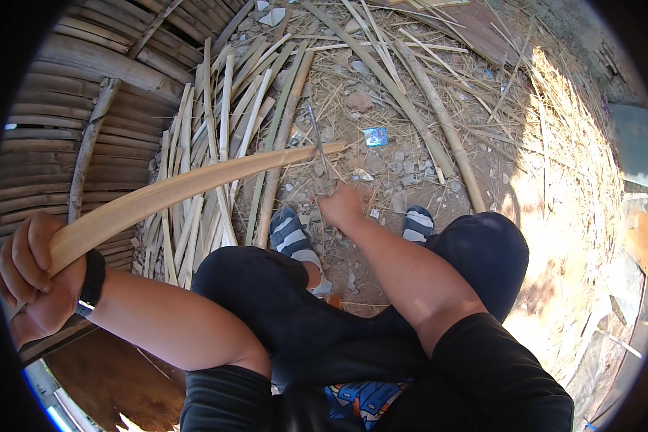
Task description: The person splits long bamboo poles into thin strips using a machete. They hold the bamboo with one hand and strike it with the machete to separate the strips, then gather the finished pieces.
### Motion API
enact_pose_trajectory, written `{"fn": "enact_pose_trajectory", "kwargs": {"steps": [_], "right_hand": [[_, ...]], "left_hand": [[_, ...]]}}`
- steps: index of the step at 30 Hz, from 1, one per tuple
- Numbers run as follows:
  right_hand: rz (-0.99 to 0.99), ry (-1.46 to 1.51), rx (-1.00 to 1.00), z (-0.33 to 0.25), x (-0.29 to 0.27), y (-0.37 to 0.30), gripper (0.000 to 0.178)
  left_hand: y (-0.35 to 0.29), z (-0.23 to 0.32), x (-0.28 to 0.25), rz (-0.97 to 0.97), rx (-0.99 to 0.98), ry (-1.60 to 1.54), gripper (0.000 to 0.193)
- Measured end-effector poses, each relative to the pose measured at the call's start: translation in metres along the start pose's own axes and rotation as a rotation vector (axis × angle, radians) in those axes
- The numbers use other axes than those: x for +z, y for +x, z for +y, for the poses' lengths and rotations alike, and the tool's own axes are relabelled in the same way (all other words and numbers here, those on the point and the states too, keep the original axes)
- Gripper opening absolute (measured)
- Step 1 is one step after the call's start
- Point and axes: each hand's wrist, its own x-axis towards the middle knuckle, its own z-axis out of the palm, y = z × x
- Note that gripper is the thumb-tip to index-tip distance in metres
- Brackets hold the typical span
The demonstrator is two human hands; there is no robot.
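Left hand (42, 270) closed around the near end of a long split bamboo strip (167, 186), fingers wrapped over the top; black wristwatch (92, 279) on that wrist. Strip runs from lower left up across the front of the person, its far end out past the left foot, close to the blade. Right hand (342, 207) is in a fist on the handle end of a thin-bladed knife (315, 129); grip itself mostly hidden by the fingers. Blade points away from the person and crosses the strip near its far tip; can't tell if the edge is biting or just touching. Person sits with black-trousered knees (482, 252) apart, left sandal (289, 232) and right sandal (417, 223) on the dirt floor (353, 273). Left of the left foot: loose pile of split bamboo strips (223, 144), lengths roughly fanned, beside a slatted bamboo wall (47, 147). Beyond the right hand: small blue packet (375, 137) lying among shavings and stone bits. Right of that, a bamboo pole (439, 122) lies on the ground. Farther out, a brown board (475, 30) at the top.
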Motion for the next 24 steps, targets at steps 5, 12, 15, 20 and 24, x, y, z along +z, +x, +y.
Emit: {"fn": "enact_pose_trajectory", "kwargs": {"steps": [5, 12, 15, 20, 24], "right_hand": [[-0.027, 0.002, -0.144, -0.018, -0.005, -0.015, 0.040], [-0.168, 0.193, 0.096, 0.012, -0.019, 0.029, 0.046], [-0.048, 0.275, -0.096, -0.027, -0.020, 0.023, 0.050], [0.075, 0.315, -0.446, -0.090, -0.046, 0.019, 0.042], [-0.416, 0.454, -0.489, -0.129, -0.091, -0.014, 0.042]], "left_hand": [[-0.009, 0.007, -0.011, 0.040, 0.011, -0.016, 0.051], [-0.006, -0.003, -0.010, 0.015, 0.065, -0.020, 0.050], [-0.004, -0.010, 0.002, -0.016, 0.051, -0.043, 0.050], [-0.005, -0.017, 0.019, -0.097, 0.074, -0.091, 0.047], [-0.006, -0.021, 0.033, -0.121, 0.117, -0.138, 0.042]]}}
